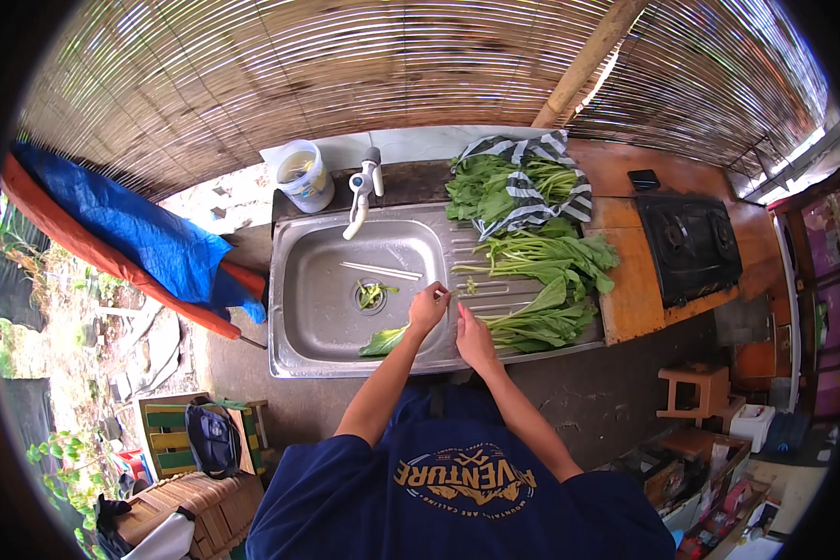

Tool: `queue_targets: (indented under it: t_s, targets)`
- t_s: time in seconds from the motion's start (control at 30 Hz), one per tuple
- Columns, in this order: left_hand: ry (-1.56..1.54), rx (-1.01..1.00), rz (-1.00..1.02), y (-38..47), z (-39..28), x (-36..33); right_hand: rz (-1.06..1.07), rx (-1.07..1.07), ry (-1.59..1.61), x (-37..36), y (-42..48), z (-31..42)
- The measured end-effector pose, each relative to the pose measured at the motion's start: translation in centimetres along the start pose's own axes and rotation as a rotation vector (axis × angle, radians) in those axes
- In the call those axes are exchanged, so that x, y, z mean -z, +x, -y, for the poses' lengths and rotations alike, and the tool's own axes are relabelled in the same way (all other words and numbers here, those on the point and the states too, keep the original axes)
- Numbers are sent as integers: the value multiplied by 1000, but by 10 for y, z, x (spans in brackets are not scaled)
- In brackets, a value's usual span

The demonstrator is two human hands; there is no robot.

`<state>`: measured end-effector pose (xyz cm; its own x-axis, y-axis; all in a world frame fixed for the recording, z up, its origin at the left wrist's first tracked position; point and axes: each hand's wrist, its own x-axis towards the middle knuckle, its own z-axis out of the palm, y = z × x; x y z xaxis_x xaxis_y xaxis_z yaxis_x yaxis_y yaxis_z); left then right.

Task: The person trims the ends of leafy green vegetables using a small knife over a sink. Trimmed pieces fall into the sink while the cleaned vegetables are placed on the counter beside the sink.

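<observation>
My left hand (428,308) is over the right rim of the stainless steel sink (308,329), its fingers curled together with a small pale bit at the tips. A green leaf (383,341) lies under my left wrist; whether its stalk reaches my fingers is hidden. Close beside it, my right hand (474,338) grips a small pink object (461,308), mostly covered by the fingers. Bunches of leafy greens (546,322) lie on the ribbed drainboard right of my hands. Leaf scraps (371,295) sit on the drain, near two thin white sticks (381,271).
A striped plastic bag (577,203) with more greens lies at the back of the drainboard. Behind the sink stand a faucet (367,182) and a plastic bucket (304,176). A black gas stove (689,245) is at right; a blue tarp (154,231) hangs left.
</observation>
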<state>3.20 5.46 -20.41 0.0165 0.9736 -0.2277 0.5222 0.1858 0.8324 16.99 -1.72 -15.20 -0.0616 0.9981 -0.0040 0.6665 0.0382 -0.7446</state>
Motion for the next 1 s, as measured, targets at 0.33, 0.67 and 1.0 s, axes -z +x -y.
queue_targets:
  t_s: [0.33, 0.67, 1.0]
  targets:
    - [67, -10, -44, -7, -12, 3, 77, -95, -56, 4, 6, 9]
    - [77, -20, -53, -5, -9, 0, 105, -115, -35, 23, -5, 10]
    - [-383, -168, -97, -22, -83, 64, -146, -254, 253, 39, 5, -1]
